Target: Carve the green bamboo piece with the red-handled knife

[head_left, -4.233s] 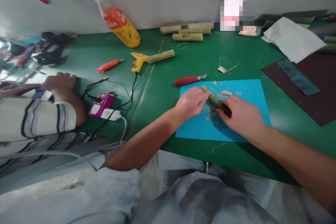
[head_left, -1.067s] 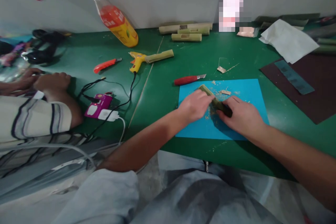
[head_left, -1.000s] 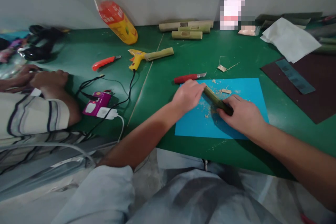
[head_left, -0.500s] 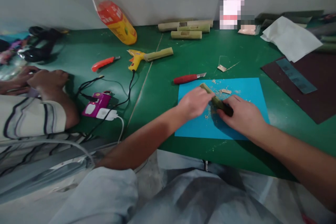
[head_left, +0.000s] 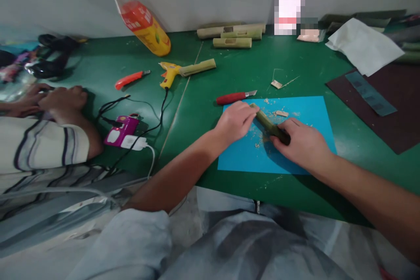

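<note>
A green bamboo tube [head_left: 267, 124] lies slanted over a blue sheet [head_left: 236, 158], its dark near end toward me. My right hand [head_left: 303, 142] is wrapped round that near end, with the thumb along the lower side. At the far upper end, my left hand [head_left: 236, 120] has its fingers curled and pinched against the tube; part of the grip is hidden. Pale shavings and a small wood chip [head_left: 281, 113] are scattered on the sheet around the tube. Just beyond my left hand rests a red-handled craft knife [head_left: 235, 97], blade pointing right.
Cut bamboo tubes [head_left: 232, 43] lie by the wall. Leftward are a yellow glue gun [head_left: 169, 74], an orange cutter [head_left: 131, 79], a drink bottle [head_left: 146, 26] and a purple power adapter [head_left: 120, 131] with cables. Another person's hands [head_left: 62, 98] rest at left. White paper [head_left: 364, 48] lies right.
My left hand has slid up and left along the bamboo tube to its far end, uncovering more of its middle. My right hand keeps its hold, nearly still.
</note>
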### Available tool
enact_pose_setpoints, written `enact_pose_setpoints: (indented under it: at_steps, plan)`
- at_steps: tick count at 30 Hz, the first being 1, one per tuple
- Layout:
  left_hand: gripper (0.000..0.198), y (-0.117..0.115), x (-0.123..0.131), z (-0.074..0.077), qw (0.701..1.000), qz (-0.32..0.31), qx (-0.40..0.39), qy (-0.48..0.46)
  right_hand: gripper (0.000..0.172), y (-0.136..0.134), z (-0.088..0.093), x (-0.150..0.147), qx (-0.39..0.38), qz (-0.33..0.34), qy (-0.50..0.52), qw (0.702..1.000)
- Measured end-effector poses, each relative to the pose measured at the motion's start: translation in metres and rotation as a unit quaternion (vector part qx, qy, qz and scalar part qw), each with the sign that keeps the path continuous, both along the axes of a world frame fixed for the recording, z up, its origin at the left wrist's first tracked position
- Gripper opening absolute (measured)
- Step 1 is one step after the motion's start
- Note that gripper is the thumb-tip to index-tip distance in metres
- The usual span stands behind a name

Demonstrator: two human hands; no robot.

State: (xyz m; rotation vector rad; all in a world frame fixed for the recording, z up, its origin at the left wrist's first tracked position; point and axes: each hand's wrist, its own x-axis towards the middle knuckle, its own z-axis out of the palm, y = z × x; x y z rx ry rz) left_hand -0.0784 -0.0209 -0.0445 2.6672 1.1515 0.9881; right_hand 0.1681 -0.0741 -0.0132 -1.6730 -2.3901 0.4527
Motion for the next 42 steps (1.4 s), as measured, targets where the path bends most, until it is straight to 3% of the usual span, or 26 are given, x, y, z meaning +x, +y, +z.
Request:
enact_pose_setpoints:
  at_steps: [2,7,11,15,19,24,42]
  plan:
    - [0.03,-0.002,0.0,0.0,1.0,-0.014,-0.009,0.008,0.024,0.0,0.0,0.0,-0.007,0.003,-0.003,1.0]
    - [0.03,0.001,-0.002,0.001,0.999,0.032,0.004,-0.001,0.026,0.0,0.002,0.0,-0.008,-0.002,-0.008,1.0]
    - [0.029,0.0,0.0,0.001,1.0,0.005,-0.01,0.001,0.025,0.0,0.002,-0.001,-0.012,0.001,-0.006,1.0]
    - [0.03,-0.006,0.005,0.002,1.0,0.025,0.014,0.001,0.023,-0.001,0.0,-0.001,0.006,-0.005,0.003,1.0]
    - [0.03,-0.01,0.009,0.003,1.0,-0.008,-0.004,0.024,0.024,0.0,0.0,-0.001,-0.006,0.004,-0.001,1.0]
    - [0.029,0.001,-0.003,0.004,0.998,0.057,0.022,-0.004,0.023,-0.001,0.001,-0.001,-0.003,-0.007,-0.001,1.0]
    - [0.032,-0.005,0.005,0.004,0.998,0.034,0.036,0.041,0.023,-0.001,-0.001,0.0,0.0,0.002,0.003,1.0]
